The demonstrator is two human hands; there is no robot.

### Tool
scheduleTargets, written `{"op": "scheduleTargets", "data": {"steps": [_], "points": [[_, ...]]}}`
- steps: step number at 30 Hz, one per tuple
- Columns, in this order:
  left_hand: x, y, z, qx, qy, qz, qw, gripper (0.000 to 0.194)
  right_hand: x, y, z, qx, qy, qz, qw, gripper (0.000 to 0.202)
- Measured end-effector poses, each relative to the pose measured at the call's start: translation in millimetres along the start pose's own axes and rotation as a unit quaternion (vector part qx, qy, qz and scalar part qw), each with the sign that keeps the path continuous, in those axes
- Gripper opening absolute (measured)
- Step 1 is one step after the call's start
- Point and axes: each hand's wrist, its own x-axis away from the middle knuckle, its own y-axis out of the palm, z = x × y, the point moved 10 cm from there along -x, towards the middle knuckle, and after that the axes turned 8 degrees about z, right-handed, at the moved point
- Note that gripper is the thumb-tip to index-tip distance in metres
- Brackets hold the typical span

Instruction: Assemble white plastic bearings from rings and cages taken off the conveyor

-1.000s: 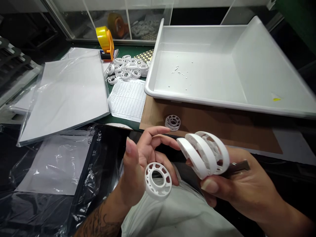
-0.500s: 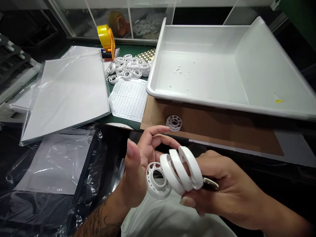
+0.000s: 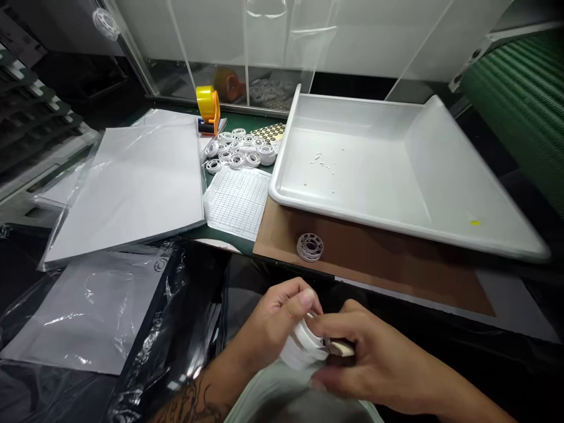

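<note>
At the lower middle, my left hand (image 3: 279,317) is closed around several white plastic rings (image 3: 299,351), its thumb on top. My right hand (image 3: 379,352) is closed on a small tool with a beige handle (image 3: 342,349); its kind I cannot make out. The tool's dark end lies against the rings, and my right index finger touches their upper edge. The hands hide part of the rings. Beyond them, another white plastic ring (image 3: 310,247) with a slotted face lies on the brown cardboard (image 3: 379,276).
A large white tray (image 3: 343,214) with small white scraps stands at the back right. Further left are a pile of white rings (image 3: 237,160), a gridded sheet (image 3: 240,202), an orange tape dispenser (image 3: 215,111) and bagged white sheets (image 3: 136,182). Black plastic (image 3: 176,305) covers the lower left.
My left hand has gone from open to closed around the rings. The rings, fanned out earlier, are now lower and closer together. The view has tilted up.
</note>
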Motion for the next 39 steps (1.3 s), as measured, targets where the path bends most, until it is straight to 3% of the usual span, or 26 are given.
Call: {"op": "scheduleTargets", "data": {"steps": [3,6,10,14,19,21,25,28,29,30,31,33,34,39], "points": [[-10,3.7,-19,0.061,-0.04,0.021,0.997,0.043,15,-23,-7,0.095,-0.109,0.093,0.985,0.019],[-19,8.0,-33,0.119,-0.067,0.067,0.988,0.039,32,-36,-11,0.192,-0.213,0.199,0.937,0.045],[-25,8.2,-36,0.156,-0.029,0.133,0.978,0.043,37,-30,-8,0.252,-0.277,0.237,0.896,0.043],[-23,14.2,-35,0.157,-0.01,0.1,0.983,0.066,36,-52,2,0.232,-0.254,0.292,0.892,0.024],[-8,35.5,-45,0.135,-0.088,-0.083,0.984,0.084,24,-66,11,0.148,-0.201,0.25,0.936,0.036],[0,36.8,-48,0.095,-0.117,-0.116,0.982,0.086,19,-67,8,0.107,-0.176,0.251,0.946,0.045],[2,26.2,-31,0.019,-0.109,-0.108,0.988,0.079,8,-68,9,0.014,-0.118,0.254,0.96,0.056],[-18,10.7,14,-0.096,-0.005,-0.055,0.994,0.05,19,-90,18,-0.018,-0.096,0.31,0.946,0.04],[-28,5.7,34,-0.188,0.059,-0.025,0.98,0.036,27,-100,26,-0.023,-0.08,0.337,0.938,0.033],[-37,4.9,56,-0.355,0.147,0.006,0.923,0.026,36,-109,35,-0.026,-0.057,0.363,0.93,0.028],[-47,7.4,68,-0.503,0.195,0.024,0.841,0.02,45,-117,46,-0.029,-0.031,0.389,0.92,0.025],[-68,10.6,74,-0.639,0.207,0.02,0.74,0.016,63,-128,65,-0.03,0.007,0.421,0.906,0.025],[-78,11.1,71,-0.669,0.194,0.004,0.717,0.016,69,-130,72,-0.029,0.016,0.428,0.903,0.026],[-105,23.0,48,-0.727,0.17,-0.074,0.661,0.012,79,-133,88,-0.013,0.005,0.448,0.894,0.03]]}}
